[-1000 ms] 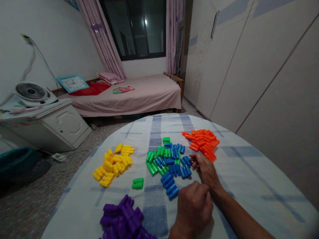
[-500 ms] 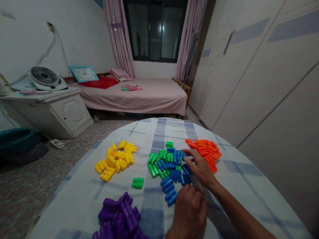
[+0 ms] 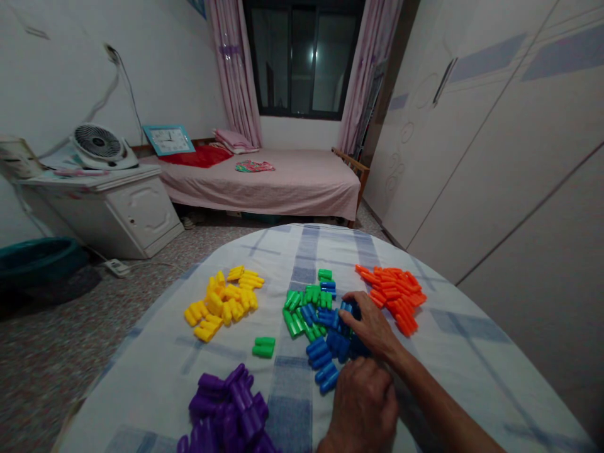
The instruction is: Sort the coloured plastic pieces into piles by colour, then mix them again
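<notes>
My right hand (image 3: pixel 370 324) reaches over the blue plastic pieces (image 3: pixel 319 353), its fingers bent and apart. Its fingertips and thumb touch several of them, and the palm hides others. Close to the table's near side, my left hand (image 3: pixel 363 402) is closed in a fist just beside the blue pieces. What it holds, if anything, is hidden. Green pieces (image 3: pixel 293 322) lie mixed with the blue ones on their left side. A separate green piece (image 3: pixel 263 346) lies farther left.
Yellow pieces (image 3: pixel 221 302) lie on the left, purple pieces (image 3: pixel 229 409) near the front, and orange pieces (image 3: pixel 396 292) on the right. All rest on a checked tablecloth (image 3: pixel 292 402). Beyond stand a bed (image 3: pixel 302 179), a cabinet (image 3: pixel 141 217) with a fan (image 3: pixel 101 146), and a wardrobe (image 3: pixel 509 189).
My right hand has moved slightly toward me, and blue pieces under its fingers have shifted nearer and closer together. My left hand stays closed. The view has turned slightly left.
</notes>
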Action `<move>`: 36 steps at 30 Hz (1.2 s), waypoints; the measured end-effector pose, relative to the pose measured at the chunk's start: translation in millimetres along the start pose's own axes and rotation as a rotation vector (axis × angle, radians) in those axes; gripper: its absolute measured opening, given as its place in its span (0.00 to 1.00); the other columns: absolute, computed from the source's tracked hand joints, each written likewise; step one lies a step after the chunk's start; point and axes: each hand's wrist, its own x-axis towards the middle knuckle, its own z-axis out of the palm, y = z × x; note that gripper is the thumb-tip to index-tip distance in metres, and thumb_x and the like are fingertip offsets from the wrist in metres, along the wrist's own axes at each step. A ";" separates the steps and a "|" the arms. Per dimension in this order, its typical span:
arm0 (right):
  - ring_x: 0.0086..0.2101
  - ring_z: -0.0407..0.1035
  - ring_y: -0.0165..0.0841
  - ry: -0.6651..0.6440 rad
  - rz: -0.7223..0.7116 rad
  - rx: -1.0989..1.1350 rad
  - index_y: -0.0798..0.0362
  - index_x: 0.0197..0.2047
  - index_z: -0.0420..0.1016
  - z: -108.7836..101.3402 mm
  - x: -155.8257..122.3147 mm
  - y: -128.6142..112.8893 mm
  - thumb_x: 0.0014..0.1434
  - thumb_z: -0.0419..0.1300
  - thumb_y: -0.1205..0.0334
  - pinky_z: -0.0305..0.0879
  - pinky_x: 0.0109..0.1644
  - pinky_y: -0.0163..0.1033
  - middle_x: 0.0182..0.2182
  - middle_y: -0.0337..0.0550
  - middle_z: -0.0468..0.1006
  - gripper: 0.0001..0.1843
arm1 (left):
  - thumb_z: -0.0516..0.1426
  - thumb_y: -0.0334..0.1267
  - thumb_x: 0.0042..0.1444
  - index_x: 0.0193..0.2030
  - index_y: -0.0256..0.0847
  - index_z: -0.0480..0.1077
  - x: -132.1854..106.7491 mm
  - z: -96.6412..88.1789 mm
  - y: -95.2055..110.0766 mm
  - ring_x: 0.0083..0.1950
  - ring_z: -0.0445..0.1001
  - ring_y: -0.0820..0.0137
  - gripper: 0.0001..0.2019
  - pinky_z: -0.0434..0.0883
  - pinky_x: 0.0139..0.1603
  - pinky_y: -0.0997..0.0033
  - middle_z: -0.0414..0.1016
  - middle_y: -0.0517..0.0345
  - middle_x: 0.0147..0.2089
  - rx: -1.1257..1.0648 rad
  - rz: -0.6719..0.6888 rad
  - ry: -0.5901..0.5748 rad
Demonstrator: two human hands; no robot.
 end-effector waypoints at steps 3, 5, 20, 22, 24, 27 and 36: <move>0.41 0.68 0.35 -0.074 0.020 0.123 0.52 0.40 0.71 -7.0 -9.7 -7.4 0.58 0.53 0.52 0.64 0.48 0.42 0.39 0.44 0.74 0.13 | 0.54 0.26 0.45 0.27 0.40 0.64 -0.1 0.1 -0.1 0.34 0.70 0.69 0.05 0.59 0.31 0.70 0.71 0.58 0.30 -0.002 0.022 0.005; 0.42 0.69 0.35 -0.086 0.019 0.174 0.51 0.40 0.71 -9.6 -6.5 -9.2 0.59 0.52 0.52 0.64 0.49 0.42 0.40 0.43 0.74 0.14 | 0.54 0.27 0.45 0.27 0.40 0.63 0.1 -0.6 0.0 0.33 0.70 0.70 0.05 0.58 0.30 0.70 0.71 0.58 0.29 -0.009 0.025 0.000; 0.43 0.67 0.34 -0.099 -0.107 0.003 0.52 0.42 0.72 14.7 34.3 7.4 0.62 0.50 0.56 0.61 0.51 0.41 0.41 0.46 0.72 0.13 | 0.52 0.26 0.49 0.27 0.40 0.63 0.9 -2.8 0.9 0.32 0.70 0.70 0.05 0.58 0.30 0.70 0.71 0.58 0.29 -0.060 -0.026 -0.042; 0.39 0.67 0.33 -0.146 -0.089 0.004 0.52 0.38 0.73 5.1 29.5 7.4 0.63 0.49 0.54 0.62 0.46 0.39 0.37 0.44 0.72 0.15 | 0.52 0.26 0.49 0.27 0.40 0.63 1.1 -3.3 0.7 0.32 0.71 0.70 0.05 0.59 0.30 0.70 0.71 0.57 0.29 -0.057 -0.030 -0.052; 0.35 0.68 0.33 -0.233 -0.068 -0.001 0.52 0.33 0.73 -7.1 29.1 5.7 0.63 0.48 0.52 0.62 0.41 0.37 0.33 0.43 0.73 0.17 | 0.52 0.27 0.49 0.28 0.39 0.64 1.2 -3.3 0.3 0.33 0.71 0.70 0.04 0.59 0.31 0.71 0.71 0.57 0.30 -0.060 -0.033 -0.057; 0.31 0.67 0.32 -0.346 -0.050 -0.062 0.53 0.28 0.74 -20.6 37.3 2.9 0.63 0.48 0.53 0.60 0.36 0.37 0.28 0.42 0.74 0.20 | 0.53 0.27 0.49 0.28 0.40 0.64 1.0 -2.7 0.0 0.34 0.71 0.69 0.04 0.60 0.31 0.71 0.72 0.57 0.31 -0.066 -0.032 -0.051; 0.40 0.69 0.36 -0.125 0.003 -0.370 0.51 0.52 0.69 11.1 80.7 -3.2 0.56 0.57 0.60 0.61 0.40 0.38 0.45 0.47 0.72 0.19 | 0.52 0.25 0.49 0.28 0.40 0.63 -0.2 -3.2 0.7 0.33 0.71 0.70 0.06 0.59 0.31 0.72 0.71 0.58 0.31 -0.066 -0.052 -0.047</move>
